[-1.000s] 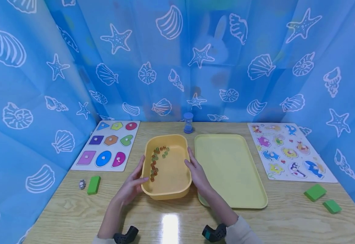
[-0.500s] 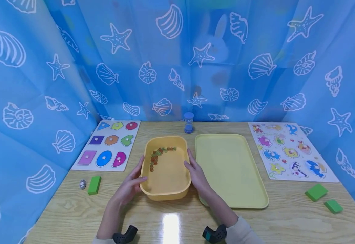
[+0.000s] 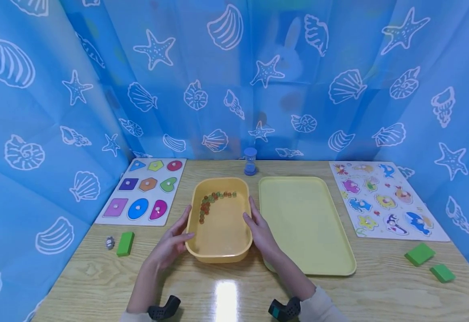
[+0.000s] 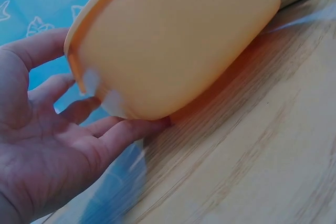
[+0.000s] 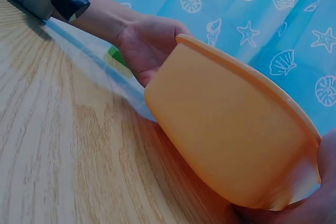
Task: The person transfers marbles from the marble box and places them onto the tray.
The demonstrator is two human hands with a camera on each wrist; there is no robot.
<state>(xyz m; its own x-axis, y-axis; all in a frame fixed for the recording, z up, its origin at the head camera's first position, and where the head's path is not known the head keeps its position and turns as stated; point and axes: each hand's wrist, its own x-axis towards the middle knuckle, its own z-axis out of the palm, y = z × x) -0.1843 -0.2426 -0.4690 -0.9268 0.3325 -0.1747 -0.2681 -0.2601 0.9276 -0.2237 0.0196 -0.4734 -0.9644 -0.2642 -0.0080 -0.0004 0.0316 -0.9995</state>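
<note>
An orange plastic basin (image 3: 222,235) stands between both hands in the head view. Several small red and green translucent beads (image 3: 205,208) lie inside it, along the far left corner and the far wall. My left hand (image 3: 171,245) grips the left side, its thumb over the rim. In the left wrist view the fingers (image 4: 123,136) of that hand reach under the base. The right hand (image 3: 263,233) holds the opposite side, thumb at the rim. Its fingertips lie against the outer wall in the head view. From the right wrist view the basin (image 5: 226,124) looks tilted, with shadow below its base.
A pale yellow tray (image 3: 304,228) lies right of the basin. Puzzle boards with shapes (image 3: 139,208) and sea animals (image 3: 369,194) flank the back. Green blocks (image 3: 125,244), a small silvery object (image 3: 110,243) and a blue sand timer (image 3: 250,162) also stand on the wooden table (image 3: 97,286).
The beads have shifted inside the basin, away from the near left side toward the far left corner and along the far wall. Both hands keep their hold on the basin.
</note>
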